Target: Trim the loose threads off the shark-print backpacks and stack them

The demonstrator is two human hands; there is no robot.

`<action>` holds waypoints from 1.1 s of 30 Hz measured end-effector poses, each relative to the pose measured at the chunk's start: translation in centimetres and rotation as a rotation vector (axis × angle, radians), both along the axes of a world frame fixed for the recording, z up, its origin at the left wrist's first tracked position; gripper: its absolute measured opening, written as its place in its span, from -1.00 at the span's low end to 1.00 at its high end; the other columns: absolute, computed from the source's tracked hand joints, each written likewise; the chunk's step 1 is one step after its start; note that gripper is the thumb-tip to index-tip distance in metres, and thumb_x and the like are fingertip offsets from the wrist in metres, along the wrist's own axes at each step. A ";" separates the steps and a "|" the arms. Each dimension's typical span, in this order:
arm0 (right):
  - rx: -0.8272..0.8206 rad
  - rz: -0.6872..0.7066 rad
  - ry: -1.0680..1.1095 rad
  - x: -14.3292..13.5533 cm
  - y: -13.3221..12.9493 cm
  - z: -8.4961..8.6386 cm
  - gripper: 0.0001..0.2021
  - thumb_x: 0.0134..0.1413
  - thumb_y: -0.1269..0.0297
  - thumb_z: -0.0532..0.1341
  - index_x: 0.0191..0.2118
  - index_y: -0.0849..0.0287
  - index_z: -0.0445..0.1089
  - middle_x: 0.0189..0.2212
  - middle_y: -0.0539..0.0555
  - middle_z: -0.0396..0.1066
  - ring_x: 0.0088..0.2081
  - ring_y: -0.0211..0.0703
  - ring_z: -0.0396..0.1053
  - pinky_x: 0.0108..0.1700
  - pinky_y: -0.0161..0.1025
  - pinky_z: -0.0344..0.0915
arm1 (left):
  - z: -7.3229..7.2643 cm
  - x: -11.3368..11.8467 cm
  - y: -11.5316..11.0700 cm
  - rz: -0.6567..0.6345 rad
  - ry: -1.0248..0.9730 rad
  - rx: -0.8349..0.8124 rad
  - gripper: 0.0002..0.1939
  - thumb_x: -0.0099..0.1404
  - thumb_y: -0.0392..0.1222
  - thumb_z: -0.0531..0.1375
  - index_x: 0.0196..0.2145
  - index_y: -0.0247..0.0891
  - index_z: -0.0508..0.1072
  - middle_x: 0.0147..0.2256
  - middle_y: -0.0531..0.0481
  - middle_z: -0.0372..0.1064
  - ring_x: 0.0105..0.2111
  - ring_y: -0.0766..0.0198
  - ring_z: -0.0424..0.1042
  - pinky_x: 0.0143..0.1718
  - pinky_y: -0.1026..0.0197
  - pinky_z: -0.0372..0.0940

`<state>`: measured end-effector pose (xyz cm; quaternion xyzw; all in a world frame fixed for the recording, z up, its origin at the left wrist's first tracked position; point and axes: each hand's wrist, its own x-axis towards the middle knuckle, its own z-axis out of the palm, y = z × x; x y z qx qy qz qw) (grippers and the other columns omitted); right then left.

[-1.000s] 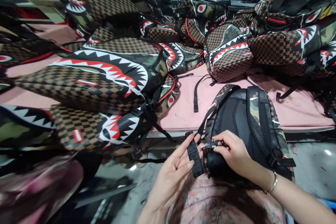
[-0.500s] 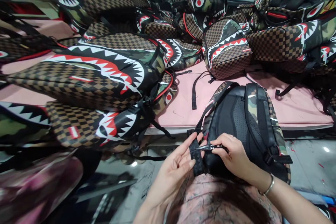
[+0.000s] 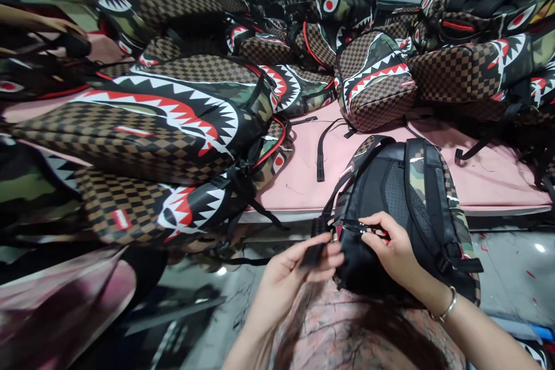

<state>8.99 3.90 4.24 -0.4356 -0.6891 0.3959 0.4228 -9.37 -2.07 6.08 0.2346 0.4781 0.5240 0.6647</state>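
Observation:
A backpack [image 3: 394,191] with a black padded back leans upright against the table edge, its straps facing the camera. Close to its lower left side, my left hand [image 3: 299,263] holds a black strap end [image 3: 313,254] between thumb and fingers; motion blurs it. My right hand [image 3: 388,243], with a bracelet at the wrist, is closed on a small dark tool [image 3: 364,229], perhaps thread snips. The tool's tip points left, over the backpack's side and just above my left fingertips.
Shark-mouth checkered backpacks [image 3: 173,121] are piled on the pink table [image 3: 299,179] at the left; more backpacks [image 3: 375,81] lie across the back and right. Another person's hand [image 3: 43,23] shows at the upper left. Loose straps [image 3: 321,156] trail over the table.
The tool in my right hand has moved up, away from the strap. My left hand has turned and lowered slightly with the strap end. Another person's arm has appeared at the upper left.

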 end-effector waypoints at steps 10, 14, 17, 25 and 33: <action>0.460 0.071 -0.317 -0.3 -0.3 0.0 -0.78 0.19 0.35 0.01 -0.31 0.19 0.41 -0.44 0.07 0.42 -0.36 -0.19 0.33 -0.26 -0.24 0.23 | 0.3 0.8 -0.2 -0.174 -0.095 -0.119 -0.71 0.05 -0.20 0.28 -0.26 -0.44 0.47 -0.46 -0.21 0.48 -0.58 0.24 0.42 -0.61 0.33 0.23; 0.469 0.091 -0.356 0.1 0.0 -0.1 -0.78 0.19 0.35 0.02 -0.27 0.18 0.42 -0.41 0.07 0.41 -0.34 -0.20 0.32 -0.25 -0.26 0.23 | 0.5 0.5 -0.2 -0.188 -0.142 -0.095 -0.70 0.04 -0.27 0.25 -0.24 -0.44 0.49 -0.39 -0.26 0.48 -0.52 0.19 0.44 -0.58 0.33 0.22; 0.479 0.144 -0.350 0.5 0.3 0.1 -0.78 0.20 0.33 0.02 -0.24 0.19 0.41 -0.38 0.08 0.41 -0.33 -0.20 0.32 -0.25 -0.26 0.24 | 0.5 0.4 -0.1 -0.186 -0.136 -0.104 -0.74 0.06 -0.29 0.22 -0.27 -0.47 0.51 -0.37 -0.29 0.48 -0.51 0.17 0.45 -0.57 0.31 0.23; 0.460 0.212 -0.359 0.8 0.5 0.2 -0.79 0.20 0.29 0.02 -0.23 0.19 0.38 -0.35 0.09 0.40 -0.31 -0.19 0.32 -0.24 -0.25 0.23 | 0.3 0.6 0.3 -0.173 -0.113 -0.155 -0.76 0.04 -0.21 0.27 -0.39 -0.51 0.53 -0.44 -0.32 0.49 -0.55 0.16 0.45 -0.58 0.31 0.25; 0.451 0.212 -0.379 0.7 0.4 0.2 -0.79 0.21 0.29 0.01 -0.24 0.18 0.37 -0.35 0.09 0.40 -0.31 -0.20 0.32 -0.25 -0.27 0.22 | 0.2 1.2 0.3 -0.184 -0.083 -0.131 -0.71 0.05 -0.13 0.28 -0.36 -0.47 0.51 -0.39 -0.32 0.50 -0.52 0.11 0.47 -0.57 0.27 0.27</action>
